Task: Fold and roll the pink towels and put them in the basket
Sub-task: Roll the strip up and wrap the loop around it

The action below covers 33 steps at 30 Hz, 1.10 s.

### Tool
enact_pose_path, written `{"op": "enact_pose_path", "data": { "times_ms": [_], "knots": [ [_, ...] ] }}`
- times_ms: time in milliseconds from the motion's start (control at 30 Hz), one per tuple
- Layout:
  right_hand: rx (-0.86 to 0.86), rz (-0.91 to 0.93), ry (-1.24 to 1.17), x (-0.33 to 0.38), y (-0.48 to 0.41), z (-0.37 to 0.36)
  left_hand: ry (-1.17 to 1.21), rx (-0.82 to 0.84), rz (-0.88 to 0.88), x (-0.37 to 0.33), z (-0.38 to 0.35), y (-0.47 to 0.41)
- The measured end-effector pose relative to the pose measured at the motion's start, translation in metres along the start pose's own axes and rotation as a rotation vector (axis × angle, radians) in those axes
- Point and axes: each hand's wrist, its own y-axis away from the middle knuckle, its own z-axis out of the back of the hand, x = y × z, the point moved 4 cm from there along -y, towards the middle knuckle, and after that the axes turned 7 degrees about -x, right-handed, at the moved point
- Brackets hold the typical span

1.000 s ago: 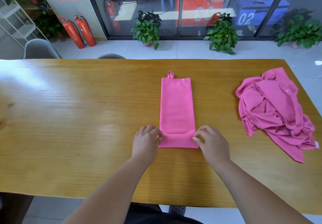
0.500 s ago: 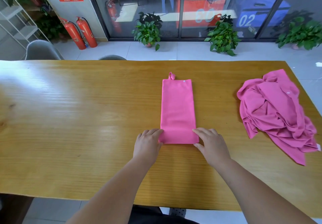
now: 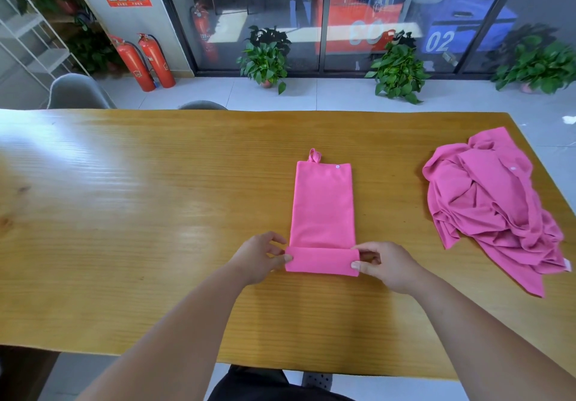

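A pink towel (image 3: 322, 204) lies folded into a long narrow strip on the wooden table (image 3: 124, 213), a hanging loop at its far end. Its near end is turned over into a flat roll (image 3: 321, 260). My left hand (image 3: 258, 257) pinches the roll's left end and my right hand (image 3: 383, 265) pinches its right end. A crumpled heap of more pink towels (image 3: 489, 207) sits at the right side of the table. No basket is in view.
Two grey chairs (image 3: 78, 92) stand behind the far table edge at the left. Beyond are red fire extinguishers (image 3: 143, 61), potted plants (image 3: 268, 57) and glass doors. The table's right edge runs close past the towel heap.
The towel's near end has been turned over once more into a thicker roll. Both hands shifted from pressing its corners to pinching the roll's two ends.
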Motion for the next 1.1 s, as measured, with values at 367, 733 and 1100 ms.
{"op": "enact_pose_path", "data": {
  "times_ms": [367, 733, 1100],
  "knots": [
    [-0.551, 0.4, 0.577, 0.021, 0.024, -0.023, -0.547, -0.591, -0.549, -0.025, -0.026, 0.027],
    [-0.101, 0.098, 0.325, 0.011, 0.008, -0.002, -0.25, -0.14, -0.18, -0.012, -0.011, 0.002],
    [-0.502, 0.399, 0.496, 0.024, 0.03, -0.023, -0.571, -0.578, -0.577, -0.021, -0.033, 0.029]
  ]
}}
